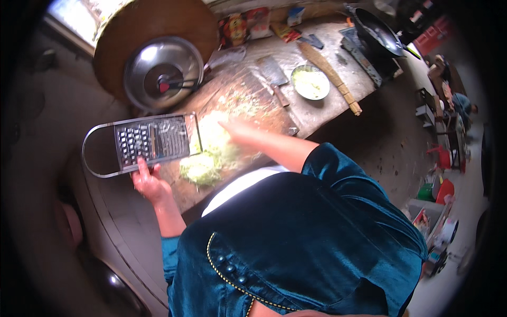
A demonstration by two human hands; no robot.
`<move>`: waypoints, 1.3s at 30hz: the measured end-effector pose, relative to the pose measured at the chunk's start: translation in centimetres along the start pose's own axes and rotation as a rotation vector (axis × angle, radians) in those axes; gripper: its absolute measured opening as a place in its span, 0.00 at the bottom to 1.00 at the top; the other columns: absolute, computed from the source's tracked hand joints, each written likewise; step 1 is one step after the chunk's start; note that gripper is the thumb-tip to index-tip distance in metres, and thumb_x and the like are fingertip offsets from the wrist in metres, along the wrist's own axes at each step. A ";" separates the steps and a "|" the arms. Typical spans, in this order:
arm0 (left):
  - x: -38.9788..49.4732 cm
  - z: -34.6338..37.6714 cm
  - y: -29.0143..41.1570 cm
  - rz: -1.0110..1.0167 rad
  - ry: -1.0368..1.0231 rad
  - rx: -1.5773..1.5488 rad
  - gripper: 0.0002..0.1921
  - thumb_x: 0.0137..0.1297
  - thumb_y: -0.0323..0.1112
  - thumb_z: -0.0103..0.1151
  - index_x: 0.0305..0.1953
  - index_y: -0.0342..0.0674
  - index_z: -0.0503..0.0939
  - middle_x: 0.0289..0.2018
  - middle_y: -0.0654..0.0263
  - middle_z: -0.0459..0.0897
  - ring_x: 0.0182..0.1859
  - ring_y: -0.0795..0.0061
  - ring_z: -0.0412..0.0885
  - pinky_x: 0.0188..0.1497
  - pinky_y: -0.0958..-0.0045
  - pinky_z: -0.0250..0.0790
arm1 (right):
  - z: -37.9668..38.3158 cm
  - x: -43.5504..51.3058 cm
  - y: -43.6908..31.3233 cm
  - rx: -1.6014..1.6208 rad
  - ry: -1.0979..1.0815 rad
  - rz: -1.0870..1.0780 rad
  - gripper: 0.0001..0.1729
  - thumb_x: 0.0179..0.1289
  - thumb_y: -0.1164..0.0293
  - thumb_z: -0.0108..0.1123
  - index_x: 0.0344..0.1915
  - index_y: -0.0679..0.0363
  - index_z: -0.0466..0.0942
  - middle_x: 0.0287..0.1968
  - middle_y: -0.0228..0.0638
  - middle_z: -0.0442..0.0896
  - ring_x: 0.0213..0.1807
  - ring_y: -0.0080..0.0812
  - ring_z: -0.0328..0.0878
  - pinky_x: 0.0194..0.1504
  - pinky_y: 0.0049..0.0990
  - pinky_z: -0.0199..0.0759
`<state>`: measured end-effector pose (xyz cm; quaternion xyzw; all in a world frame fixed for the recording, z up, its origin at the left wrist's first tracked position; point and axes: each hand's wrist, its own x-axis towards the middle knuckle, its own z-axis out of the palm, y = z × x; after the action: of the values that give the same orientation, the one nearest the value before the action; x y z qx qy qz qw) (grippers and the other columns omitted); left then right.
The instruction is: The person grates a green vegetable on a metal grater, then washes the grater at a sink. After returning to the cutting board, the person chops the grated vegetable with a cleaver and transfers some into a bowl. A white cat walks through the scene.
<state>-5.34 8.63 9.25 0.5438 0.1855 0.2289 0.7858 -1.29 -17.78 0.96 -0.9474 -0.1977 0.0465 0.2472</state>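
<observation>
A metal grater [170,136] with a looped handle lies tilted across the left end of the worn wooden board [229,85]. My left hand [151,184] grips its near edge, fingers partly hidden beneath it. Beyond the grater's right end, my right hand [237,130] reaches over pale green shredded vegetable [214,123] in strong glare; whether it holds any shreds is unclear. Another heap of shreds [201,168] sits at the board's near edge. Loose shreds are scattered towards the back of the board.
A cleaver [273,71], a bowl of shreds [311,82] and a straw whisk [332,75] lie on the right. Behind left is a steel basin [164,73] on a round wooden lid. Food packets [257,23] stand at the back; a black wok [376,31] sits back right.
</observation>
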 end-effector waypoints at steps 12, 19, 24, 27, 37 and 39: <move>-2.0 4.8 -1.7 -0.024 -0.321 0.014 0.09 0.70 0.30 0.51 0.48 0.37 0.75 0.39 0.67 0.80 0.32 0.81 0.76 0.24 0.83 0.62 | -4.1 -3.4 0.4 0.873 0.174 0.251 0.37 0.48 0.73 0.65 0.62 0.57 0.66 0.40 0.33 0.75 0.45 0.28 0.73 0.48 0.27 0.71; -3.6 10.8 -3.0 -0.068 -0.495 0.040 0.09 0.69 0.31 0.52 0.48 0.38 0.75 0.39 0.67 0.80 0.34 0.82 0.76 0.30 0.82 0.66 | -6.5 -4.1 4.6 1.263 0.055 0.111 0.20 0.58 0.70 0.64 0.50 0.60 0.74 0.31 0.23 0.75 0.33 0.17 0.71 0.37 0.19 0.69; -5.6 17.2 -4.6 -0.187 -0.638 -0.020 0.12 0.69 0.32 0.53 0.52 0.37 0.72 0.44 0.65 0.79 0.42 0.77 0.77 0.42 0.76 0.71 | -10.2 -6.1 10.3 1.256 -0.121 0.163 0.16 0.63 0.68 0.62 0.49 0.60 0.77 0.37 0.25 0.80 0.39 0.17 0.74 0.42 0.22 0.72; -7.6 21.1 -7.1 -0.214 -0.744 -0.107 0.12 0.69 0.32 0.53 0.52 0.38 0.72 0.45 0.65 0.79 0.42 0.77 0.77 0.43 0.76 0.71 | -11.4 -7.3 12.3 1.541 0.052 -0.142 0.15 0.63 0.69 0.62 0.48 0.61 0.77 0.39 0.25 0.82 0.41 0.17 0.75 0.46 0.22 0.71; -14.6 28.4 -11.9 -0.488 -0.992 -0.039 0.23 0.61 0.35 0.62 0.55 0.30 0.71 0.50 0.57 0.79 0.51 0.64 0.77 0.57 0.64 0.68 | -12.9 -13.4 18.6 1.564 0.232 0.037 0.17 0.67 0.69 0.58 0.53 0.63 0.75 0.44 0.25 0.81 0.47 0.15 0.71 0.53 0.22 0.65; -15.5 28.7 -12.4 -0.510 -0.998 0.008 0.22 0.61 0.35 0.62 0.54 0.31 0.72 0.49 0.57 0.79 0.50 0.64 0.78 0.56 0.64 0.69 | -12.7 -14.7 18.8 1.532 0.257 0.087 0.17 0.67 0.69 0.58 0.53 0.63 0.75 0.44 0.25 0.81 0.47 0.16 0.71 0.53 0.22 0.65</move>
<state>-0.65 -25.93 7.98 0.5272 -0.0822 -0.2539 0.8067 -5.82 -44.38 2.80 -0.5172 -0.0428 0.0698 0.8520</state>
